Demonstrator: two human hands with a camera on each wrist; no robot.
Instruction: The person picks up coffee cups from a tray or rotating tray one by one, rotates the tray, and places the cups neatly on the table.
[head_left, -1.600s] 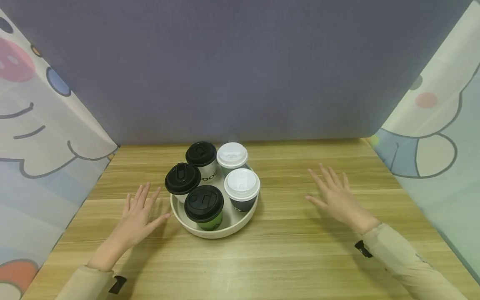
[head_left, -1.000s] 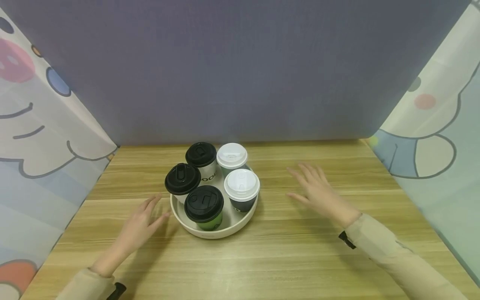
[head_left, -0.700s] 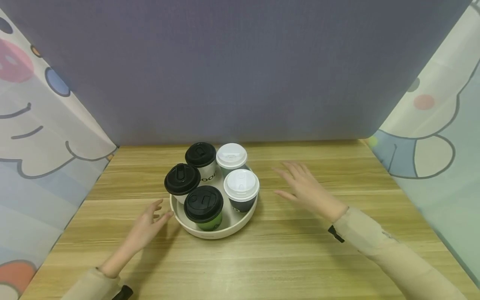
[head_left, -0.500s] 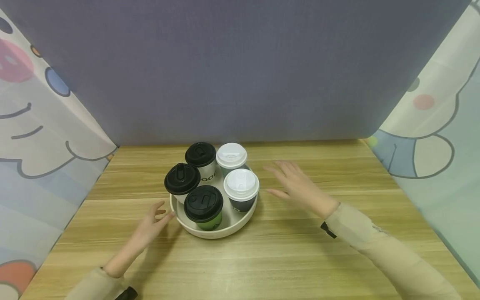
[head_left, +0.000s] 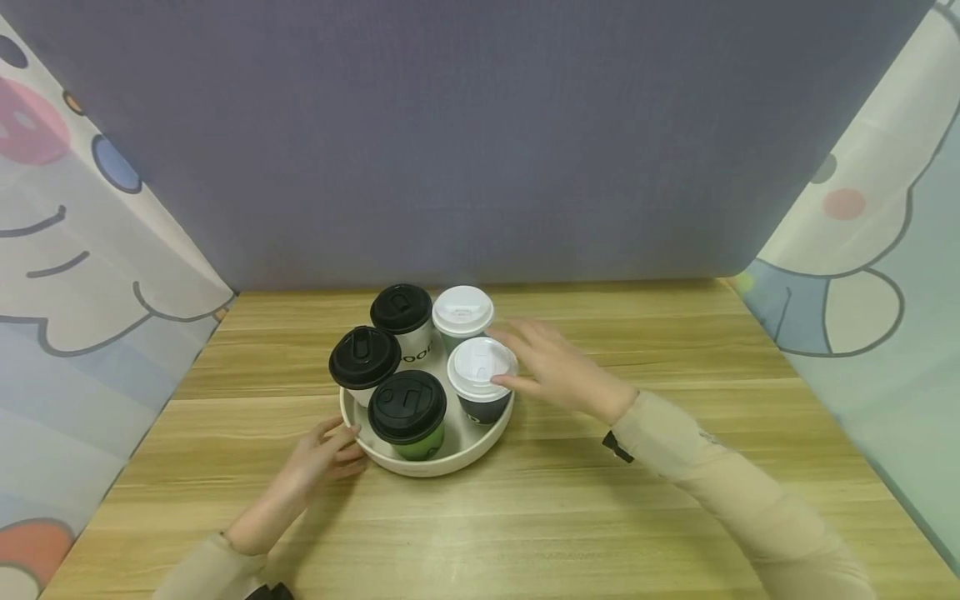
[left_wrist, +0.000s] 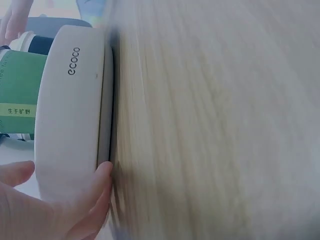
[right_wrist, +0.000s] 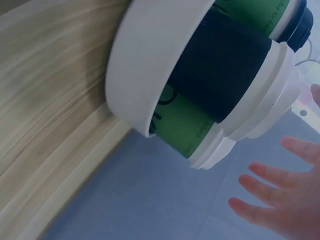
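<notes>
A round white tray (head_left: 427,469) marked "ecoco" holds several lidded paper coffee cups. My left hand (head_left: 318,458) grips the tray's near-left rim, thumb over the wall and fingers outside, low by the base; the left wrist view shows the fingers (left_wrist: 95,195) there. My right hand (head_left: 555,367) is held above the tray's right side with fingers apart. Its thumb overlaps the white-lidded dark cup (head_left: 483,379) in the head view, but the right wrist view shows a gap between fingers and lid. Nearest my left hand stands the black-lidded green cup (head_left: 408,412).
Behind the front cups stand another white-lidded cup (head_left: 462,315) and two black-lidded ones, a back cup (head_left: 402,312) and a left cup (head_left: 365,362). The wooden table (head_left: 637,517) ends at a grey panel (head_left: 480,150). Printed cloths (head_left: 847,275) hang at both sides.
My right hand has moved left from the bare table to above the white-lidded dark cup. My left hand has come rightward and taken hold of the tray's rim. The cups have not moved.
</notes>
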